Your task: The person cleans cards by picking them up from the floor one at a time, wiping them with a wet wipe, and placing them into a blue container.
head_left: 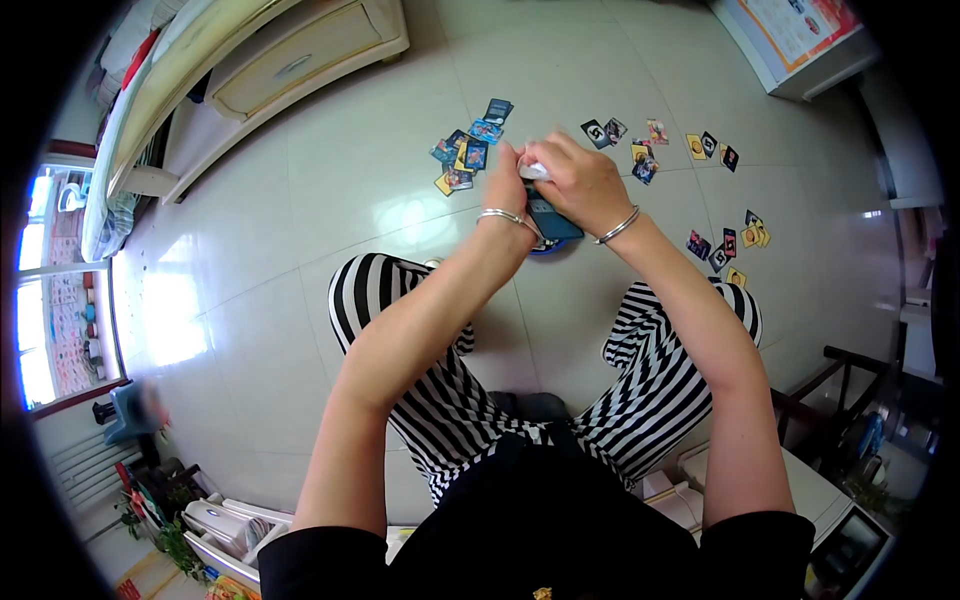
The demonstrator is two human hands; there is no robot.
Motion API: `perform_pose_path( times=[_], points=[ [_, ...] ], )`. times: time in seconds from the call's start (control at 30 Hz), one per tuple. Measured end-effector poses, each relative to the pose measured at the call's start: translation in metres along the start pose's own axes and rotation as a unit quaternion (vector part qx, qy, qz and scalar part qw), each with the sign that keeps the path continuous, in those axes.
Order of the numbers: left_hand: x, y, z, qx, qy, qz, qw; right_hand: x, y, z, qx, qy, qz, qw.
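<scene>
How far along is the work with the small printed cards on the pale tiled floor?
Apparently done: the small, colourful printed cards lie spread in loose clusters. In hand: the bare left hand and right hand meet at a small white item, too covered to identify. Probably left: finishing with that item, then perhaps gathering the cards. The dark, flat rectangular item beside the hands has no clear role.

My single head view looks forward and steeply down from above the wearer's lap: the black shirt (pixel 530 520) lies nearest, at bottom centre; the tiled floor (pixel 400 215) extends farther off toward the top, within a dark circular border.
</scene>
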State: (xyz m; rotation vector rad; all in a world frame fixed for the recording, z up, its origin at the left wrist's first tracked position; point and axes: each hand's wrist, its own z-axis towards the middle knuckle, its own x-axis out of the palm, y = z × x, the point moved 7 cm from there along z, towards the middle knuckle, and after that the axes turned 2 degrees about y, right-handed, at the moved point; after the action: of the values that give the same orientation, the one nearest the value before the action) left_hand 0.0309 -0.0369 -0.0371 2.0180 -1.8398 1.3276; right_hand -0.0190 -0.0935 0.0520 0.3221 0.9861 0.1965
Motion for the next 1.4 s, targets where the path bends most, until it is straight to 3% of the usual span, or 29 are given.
perform_pose_path(
  times=[0.03,0.1,0.17,0.2,0.23,0.27,0.33,0.37,0.43,0.57,0.63,0.7,0.77,0.83,0.9,0.97,1.03,1.1,1.17,1.23,1.3,1.33,1.4],
  points=[
    [-0.004,-0.003,0.009,0.000,0.000,-0.003,1.000,0.004,0.000,-0.004,0.016,0.030,0.056,0.998],
    [-0.005,-0.026,0.022,0.105,0.019,-0.007,0.994,0.004,0.004,-0.010,0.030,0.032,0.110,0.993],
    [-0.005,-0.032,0.022,0.098,0.018,-0.041,0.994,0.001,0.008,-0.015,0.075,0.074,0.210,0.972],
    [-0.002,-0.039,0.023,0.112,0.038,-0.053,0.992,0.009,0.003,-0.024,0.134,0.114,0.306,0.936],
    [0.001,-0.046,0.023,0.125,0.058,-0.065,0.988,0.006,0.002,-0.026,0.132,0.114,0.305,0.936],
    [0.004,-0.051,0.022,0.136,0.072,-0.071,0.986,0.008,-0.006,-0.032,0.193,0.144,0.323,0.915],
    [0.009,-0.060,0.017,0.133,0.087,-0.075,0.984,0.016,-0.018,-0.043,0.298,0.154,0.396,0.854],
    [0.012,-0.063,0.013,0.130,0.102,-0.078,0.983,0.018,-0.020,-0.043,0.299,0.154,0.396,0.855],
    [0.015,-0.063,0.011,0.129,0.124,-0.078,0.981,0.024,-0.025,-0.044,0.341,0.140,0.498,0.785],
    [0.027,-0.050,0.002,0.083,0.195,-0.027,0.977,0.027,-0.020,-0.041,0.328,0.173,0.528,0.764],
    [0.028,-0.035,0.000,0.006,0.274,0.055,0.960,0.021,-0.031,-0.039,0.351,0.080,0.544,0.758],
    [0.017,-0.025,0.009,-0.006,0.245,0.069,0.967,0.025,-0.044,-0.045,0.379,0.078,0.515,0.765],
    [0.005,-0.023,-0.003,0.030,0.146,0.204,0.968,0.022,-0.050,-0.047,0.403,0.026,0.516,0.756],
    [-0.002,-0.020,-0.004,0.030,0.132,0.214,0.967,0.027,-0.054,-0.051,0.405,0.027,0.529,0.745],
    [-0.008,-0.018,0.003,0.027,0.137,0.225,0.964,0.035,-0.054,-0.058,0.435,0.034,0.599,0.672],
    [-0.013,-0.017,0.009,0.020,0.147,0.215,0.965,0.035,-0.051,-0.060,0.445,0.035,0.606,0.658],
    [-0.017,-0.009,0.019,-0.015,0.180,0.178,0.967,0.038,-0.050,-0.065,0.485,0.044,0.625,0.610],
    [-0.030,0.003,0.040,-0.053,0.157,0.186,0.968,0.053,-0.062,-0.074,0.486,0.048,0.609,0.625],
    [-0.058,0.026,0.062,-0.100,0.123,0.191,0.969,0.075,-0.075,-0.095,0.548,0.059,0.544,0.633],
    [-0.087,0.045,0.090,-0.116,0.045,0.282,0.951,0.118,-0.100,-0.126,0.561,0.078,0.497,0.658],
    [-0.115,0.068,0.107,-0.118,-0.001,0.269,0.956,0.161,-0.130,-0.157,0.569,0.104,0.411,0.704],
    [-0.124,0.072,0.105,-0.111,-0.032,0.324,0.939,0.183,-0.140,-0.173,0.587,0.099,0.406,0.693],
    [-0.155,0.093,0.119,-0.112,-0.102,0.292,0.944,0.207,-0.142,-0.198,0.622,0.092,0.406,0.663]
  ],
)
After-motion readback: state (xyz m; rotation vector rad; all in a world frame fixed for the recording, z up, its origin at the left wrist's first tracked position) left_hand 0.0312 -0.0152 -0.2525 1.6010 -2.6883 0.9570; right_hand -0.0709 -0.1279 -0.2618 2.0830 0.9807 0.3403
